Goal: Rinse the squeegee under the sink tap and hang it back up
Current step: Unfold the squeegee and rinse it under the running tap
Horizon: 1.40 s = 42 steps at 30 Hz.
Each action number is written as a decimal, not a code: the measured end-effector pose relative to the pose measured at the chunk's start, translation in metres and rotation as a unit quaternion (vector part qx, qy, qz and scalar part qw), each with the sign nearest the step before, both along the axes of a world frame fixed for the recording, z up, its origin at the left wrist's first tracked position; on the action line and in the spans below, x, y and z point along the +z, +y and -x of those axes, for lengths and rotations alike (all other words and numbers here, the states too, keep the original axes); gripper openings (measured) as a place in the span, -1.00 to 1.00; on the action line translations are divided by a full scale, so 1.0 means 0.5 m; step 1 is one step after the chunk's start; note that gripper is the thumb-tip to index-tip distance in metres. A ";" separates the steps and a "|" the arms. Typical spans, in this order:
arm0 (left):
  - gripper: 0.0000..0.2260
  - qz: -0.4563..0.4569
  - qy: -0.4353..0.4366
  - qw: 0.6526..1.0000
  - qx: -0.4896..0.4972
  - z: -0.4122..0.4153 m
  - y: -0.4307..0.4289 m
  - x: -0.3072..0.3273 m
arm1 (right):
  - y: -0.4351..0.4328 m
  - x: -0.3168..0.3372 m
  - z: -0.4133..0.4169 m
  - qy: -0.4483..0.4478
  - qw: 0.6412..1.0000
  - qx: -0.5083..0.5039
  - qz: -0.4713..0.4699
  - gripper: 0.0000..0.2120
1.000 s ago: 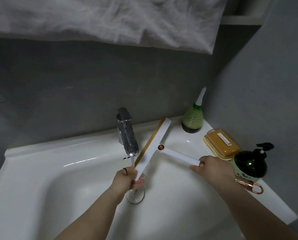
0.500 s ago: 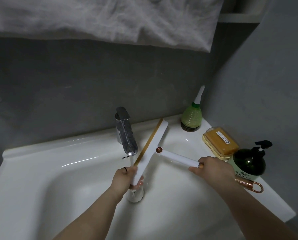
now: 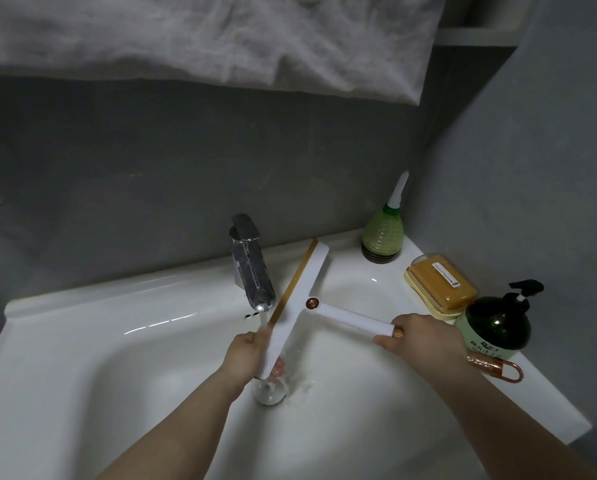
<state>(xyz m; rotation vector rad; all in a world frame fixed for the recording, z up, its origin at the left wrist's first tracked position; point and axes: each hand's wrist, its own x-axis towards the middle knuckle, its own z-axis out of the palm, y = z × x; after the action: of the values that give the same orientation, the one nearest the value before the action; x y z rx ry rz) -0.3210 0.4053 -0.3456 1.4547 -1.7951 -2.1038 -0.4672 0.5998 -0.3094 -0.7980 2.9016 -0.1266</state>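
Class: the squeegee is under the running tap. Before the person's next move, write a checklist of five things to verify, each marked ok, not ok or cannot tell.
1. Right hand grips the squeegee at its handle end: ok.
2. Left hand holds the blade's lower end: ok.
3. Water from the tap strikes the blade: ok, at the lower end.
4. Upper blade end rinsed: cannot tell.
5. Where it hangs afterwards: cannot tell, out of view.
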 end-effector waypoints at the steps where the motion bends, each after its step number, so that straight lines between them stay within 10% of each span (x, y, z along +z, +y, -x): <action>1: -0.72 -0.016 0.006 1.000 -0.002 -0.001 0.002 -0.001 | 0.000 -0.001 0.000 0.003 1.000 0.004 -0.005 -0.64; 42: -0.77 0.023 0.020 0.997 -0.076 -0.002 0.025 0.003 | -0.028 -0.018 -0.014 0.004 0.993 0.109 0.036 -0.75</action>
<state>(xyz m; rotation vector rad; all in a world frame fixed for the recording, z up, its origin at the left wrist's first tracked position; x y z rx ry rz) -0.3202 0.4178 -0.3442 1.2941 -1.9854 -2.1255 -0.4602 0.5859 -0.3186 -1.1216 2.8074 -0.2078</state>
